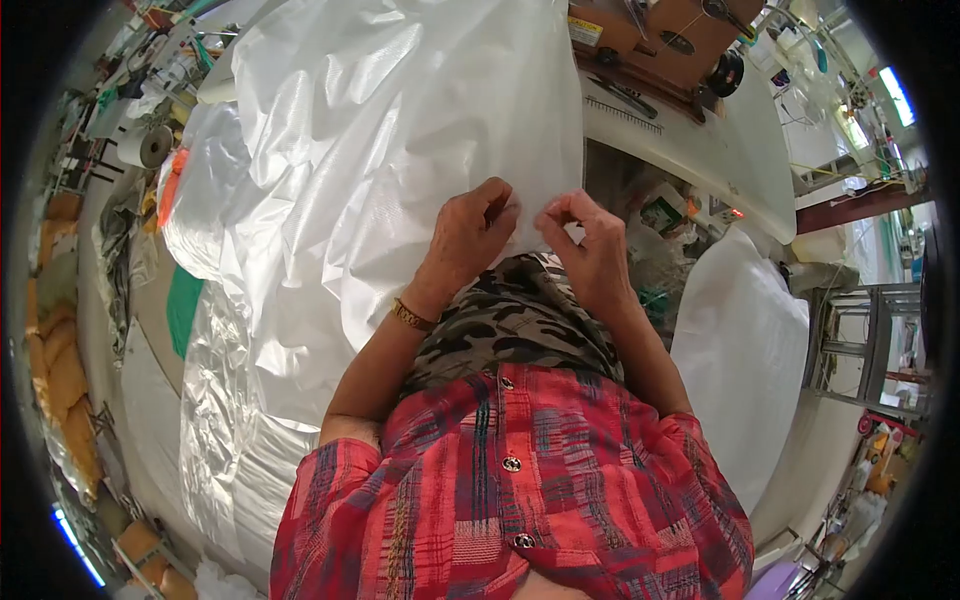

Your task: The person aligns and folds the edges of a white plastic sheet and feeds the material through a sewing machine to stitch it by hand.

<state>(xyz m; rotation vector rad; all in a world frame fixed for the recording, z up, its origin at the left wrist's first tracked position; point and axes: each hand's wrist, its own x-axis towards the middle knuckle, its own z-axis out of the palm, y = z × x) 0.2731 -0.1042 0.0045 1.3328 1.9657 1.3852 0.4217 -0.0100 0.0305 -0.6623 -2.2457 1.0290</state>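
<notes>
A large white, shiny plastic sheet (400,120) spreads in wrinkles away from my lap and hangs down on the left. At its near right corner, my left hand (475,232) is closed, fingers curled in on the sheet's near edge. A short gap to the right, my right hand (590,245) pinches the same edge between thumb and bent fingers. The fingertips partly hide the bit of sheet they grip. Beneath both hands lies the camouflage cloth (510,325) over my lap.
A brown sewing machine (660,45) stands on a pale table (720,150) at upper right. Another white sheet (740,340) hangs on the right, near a metal ladder (860,340). Clutter lies under the table. A roll (150,147) sits at far left.
</notes>
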